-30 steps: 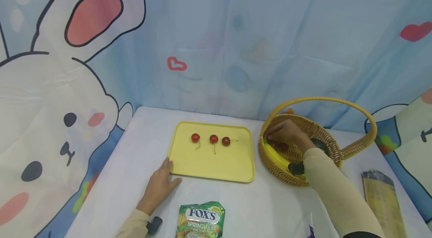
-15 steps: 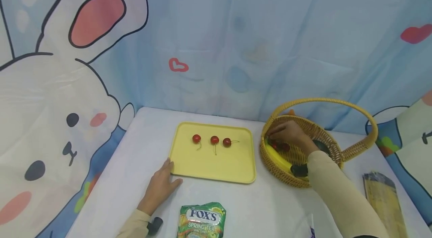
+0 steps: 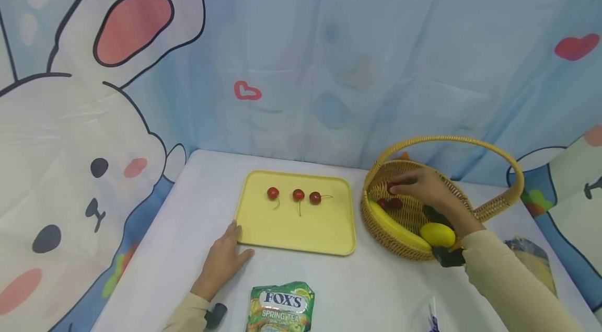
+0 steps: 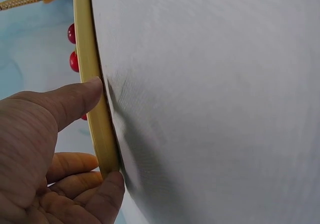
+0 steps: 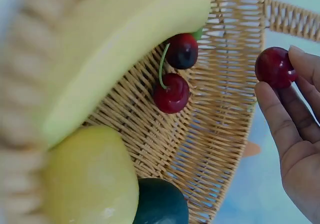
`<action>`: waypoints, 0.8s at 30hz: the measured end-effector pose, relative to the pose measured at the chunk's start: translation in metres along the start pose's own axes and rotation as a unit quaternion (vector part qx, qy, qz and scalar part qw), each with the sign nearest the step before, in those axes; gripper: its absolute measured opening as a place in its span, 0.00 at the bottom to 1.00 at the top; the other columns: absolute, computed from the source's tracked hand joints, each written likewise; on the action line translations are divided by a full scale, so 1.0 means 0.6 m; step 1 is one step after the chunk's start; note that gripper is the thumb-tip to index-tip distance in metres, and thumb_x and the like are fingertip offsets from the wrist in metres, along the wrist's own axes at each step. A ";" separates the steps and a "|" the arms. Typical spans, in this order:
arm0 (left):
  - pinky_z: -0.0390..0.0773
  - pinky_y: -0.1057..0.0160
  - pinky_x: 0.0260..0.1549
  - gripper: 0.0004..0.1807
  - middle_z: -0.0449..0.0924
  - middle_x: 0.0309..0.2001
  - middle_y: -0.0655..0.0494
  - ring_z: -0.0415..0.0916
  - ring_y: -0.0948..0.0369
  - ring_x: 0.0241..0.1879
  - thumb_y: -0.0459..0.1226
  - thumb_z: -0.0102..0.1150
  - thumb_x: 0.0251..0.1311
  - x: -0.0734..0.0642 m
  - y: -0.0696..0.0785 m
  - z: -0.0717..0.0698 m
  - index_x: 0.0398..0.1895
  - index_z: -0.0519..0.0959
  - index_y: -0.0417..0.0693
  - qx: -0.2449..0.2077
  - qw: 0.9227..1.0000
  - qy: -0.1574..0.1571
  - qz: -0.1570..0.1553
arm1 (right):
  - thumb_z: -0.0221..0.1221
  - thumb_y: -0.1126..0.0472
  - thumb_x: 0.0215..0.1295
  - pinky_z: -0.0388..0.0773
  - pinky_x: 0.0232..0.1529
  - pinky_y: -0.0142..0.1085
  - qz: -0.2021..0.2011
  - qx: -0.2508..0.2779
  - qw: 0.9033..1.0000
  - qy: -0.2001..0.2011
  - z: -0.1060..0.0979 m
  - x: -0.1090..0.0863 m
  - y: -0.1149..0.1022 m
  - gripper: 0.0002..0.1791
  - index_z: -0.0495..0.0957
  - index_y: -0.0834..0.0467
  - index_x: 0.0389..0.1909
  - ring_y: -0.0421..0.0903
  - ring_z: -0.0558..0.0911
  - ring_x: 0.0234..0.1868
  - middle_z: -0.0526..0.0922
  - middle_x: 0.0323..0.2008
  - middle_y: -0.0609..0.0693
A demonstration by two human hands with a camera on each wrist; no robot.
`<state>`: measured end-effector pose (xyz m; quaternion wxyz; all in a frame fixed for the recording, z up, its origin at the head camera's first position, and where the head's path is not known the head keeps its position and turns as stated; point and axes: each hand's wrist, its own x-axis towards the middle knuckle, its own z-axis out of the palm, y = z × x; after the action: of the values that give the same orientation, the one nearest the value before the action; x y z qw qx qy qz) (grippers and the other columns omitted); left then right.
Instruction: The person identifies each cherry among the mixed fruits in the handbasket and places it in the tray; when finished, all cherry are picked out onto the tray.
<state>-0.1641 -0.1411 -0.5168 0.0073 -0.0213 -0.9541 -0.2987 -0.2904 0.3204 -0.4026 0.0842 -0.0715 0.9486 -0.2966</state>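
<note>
My right hand pinches a dark red cherry between thumb and fingers, over the far side of the wicker basket. Two more cherries lie inside the basket beside a banana, a lemon and a dark green rounded fruit. At the near left corner of the yellow tray, my left hand holds the edge, thumb on the front rim and fingers around the corner. Three stemmed cherries sit in a row on the tray.
A green Fox's candy bag lies in front of the tray. A clear-and-purple wrapper is at the front edge, and a yellowish package lies right of the basket. The basket's tall handle arches over it; a printed curtain hangs behind.
The right hand has risen from the basket's left side and moved right, a cherry now visible in its fingers. The lemon has come into view. The left hand stays at the tray corner.
</note>
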 end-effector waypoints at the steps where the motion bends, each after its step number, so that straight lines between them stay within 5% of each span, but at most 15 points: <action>1: 0.70 0.46 0.67 0.39 0.63 0.70 0.30 0.66 0.40 0.68 0.39 0.74 0.53 -0.001 0.000 -0.001 0.64 0.69 0.27 0.000 1.000 0.000 0.001 | 0.65 0.42 0.63 0.82 0.45 0.47 0.000 0.000 1.000 0.004 0.000 -0.008 -0.002 0.27 0.84 0.58 0.53 0.60 0.80 0.52 0.82 0.55 0.62; 4: 0.70 0.46 0.67 0.39 0.62 0.70 0.30 0.66 0.40 0.68 0.39 0.73 0.53 -0.001 -0.002 -0.002 0.65 0.69 0.27 -0.003 1.000 0.000 0.004 | 0.66 0.42 0.61 0.73 0.27 0.36 -0.003 0.011 1.000 0.013 0.004 -0.033 -0.015 0.26 0.85 0.57 0.52 0.48 0.77 0.31 0.85 0.47 0.60; 7: 0.69 0.46 0.67 0.39 0.62 0.71 0.31 0.65 0.41 0.69 0.39 0.73 0.54 0.000 -0.002 -0.002 0.65 0.69 0.27 -0.005 1.000 -0.003 0.002 | 0.67 0.43 0.61 0.70 0.25 0.33 -0.010 0.025 0.999 0.020 0.012 -0.057 -0.035 0.25 0.85 0.55 0.52 0.45 0.74 0.29 0.86 0.45 0.57; 11: 0.69 0.46 0.68 0.39 0.61 0.71 0.31 0.64 0.41 0.70 0.38 0.73 0.54 0.000 -0.004 0.002 0.66 0.68 0.27 -0.011 1.000 -0.006 -0.005 | 0.68 0.46 0.60 0.82 0.36 0.34 -0.047 0.050 0.997 0.030 0.037 -0.084 -0.063 0.20 0.86 0.53 0.49 0.46 0.81 0.44 0.87 0.46 0.53; 17: 0.69 0.46 0.67 0.38 0.62 0.70 0.29 0.65 0.40 0.69 0.37 0.73 0.54 -0.003 -0.004 0.000 0.65 0.68 0.25 -0.017 1.000 0.005 0.005 | 0.70 0.56 0.60 0.85 0.38 0.29 -0.122 0.103 0.987 0.029 0.098 -0.098 -0.104 0.14 0.87 0.54 0.45 0.39 0.84 0.41 0.88 0.43 0.51; 24: 0.70 0.47 0.67 0.38 0.63 0.70 0.30 0.64 0.40 0.69 0.36 0.73 0.54 -0.002 -0.005 0.000 0.65 0.69 0.26 -0.018 1.000 0.006 0.007 | 0.72 0.57 0.57 0.86 0.43 0.30 -0.136 0.182 0.974 0.007 0.189 -0.076 -0.164 0.14 0.88 0.56 0.44 0.48 0.85 0.48 0.87 0.46 0.53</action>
<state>-0.1631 -0.1436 -0.5188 0.0147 -0.0259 -0.9482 -0.3163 -0.2148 0.1863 -0.4327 0.0480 -0.1807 0.8605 -0.4739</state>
